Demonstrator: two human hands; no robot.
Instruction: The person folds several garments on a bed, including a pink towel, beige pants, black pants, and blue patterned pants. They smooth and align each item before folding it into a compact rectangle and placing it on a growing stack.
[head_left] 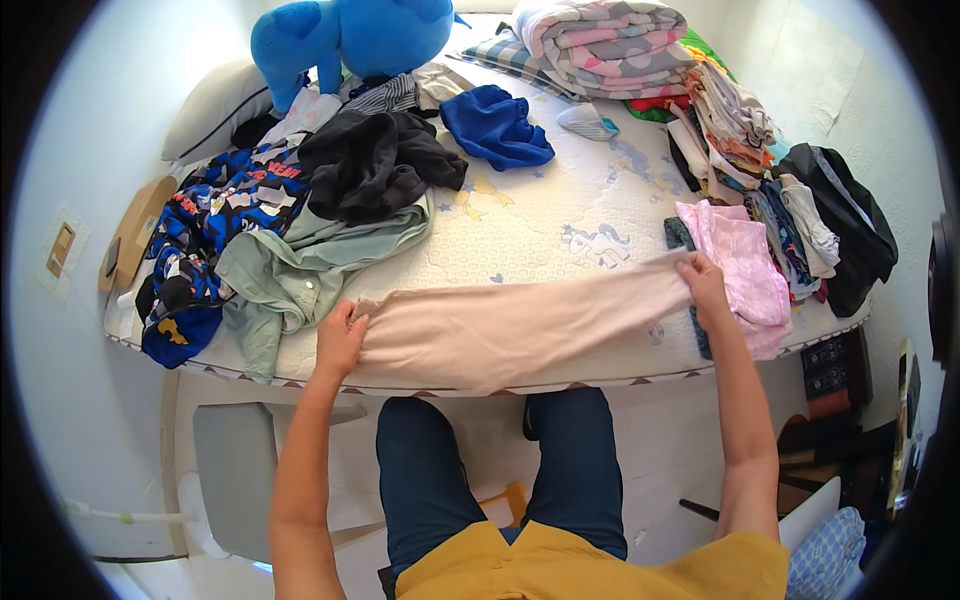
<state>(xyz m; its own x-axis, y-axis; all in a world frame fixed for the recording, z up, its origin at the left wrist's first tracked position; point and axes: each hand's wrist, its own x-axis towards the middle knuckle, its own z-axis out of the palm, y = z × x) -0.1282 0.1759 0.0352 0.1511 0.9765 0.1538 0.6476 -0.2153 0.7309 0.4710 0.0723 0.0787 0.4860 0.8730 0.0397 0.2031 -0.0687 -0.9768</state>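
Note:
A pale pink-beige pair of pants (500, 330), folded lengthwise, is stretched sideways over the front edge of the mattress. Its left end is pinched in my left hand (342, 338), beside a light green shirt (285, 275). My right hand (705, 285) grips the other, narrower end, close to a pink garment (745, 285). Between my hands the cloth sags a little, its lower edge hanging near the mattress border. Both hands are closed on the fabric.
On the mattress (530, 230), a black garment (375, 165) and patterned clothes (235, 205) heap at left. A blue garment (497, 127) lies farther back. Folded clothes (725, 125) stack at right, below a rolled quilt (600, 45). A grey stool (235, 470) stands below left.

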